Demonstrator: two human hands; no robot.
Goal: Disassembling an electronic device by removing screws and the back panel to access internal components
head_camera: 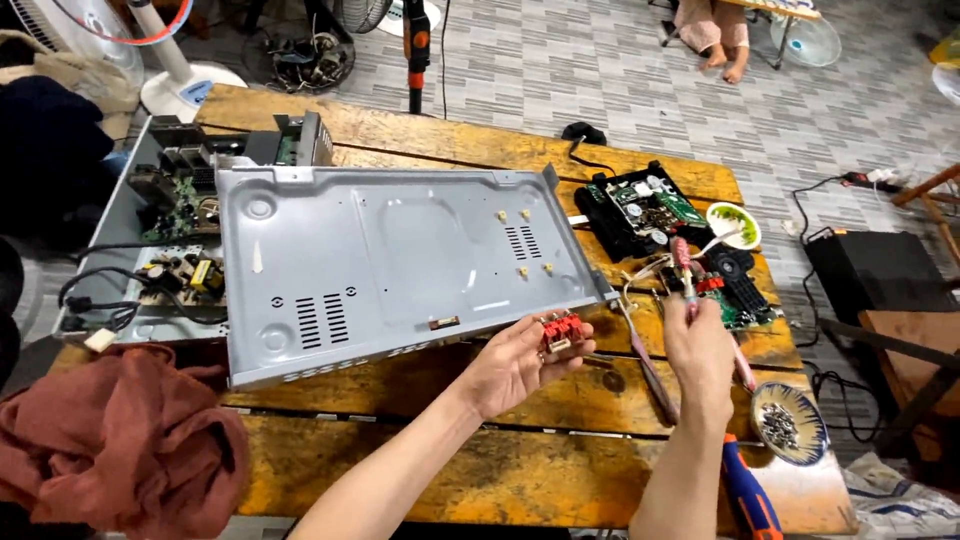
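Observation:
My left hand (515, 362) holds a small red and black connector block (560, 329) between thumb and fingers, just below the right corner of a grey metal chassis cover (390, 270). My right hand (700, 350) grips a tool with a translucent red handle (682, 262), held upright beside the connector block. The cover lies tilted over an opened electronic device whose circuit boards (180, 200) show at the left.
A black module with a green board (645, 210) and another board (735, 295) lie at the right of the wooden table (500, 470). A dish of screws (788, 423), a blue-orange screwdriver (748, 495), a red cloth (120, 440), a small bowl (733, 224). Fans stand on the floor behind.

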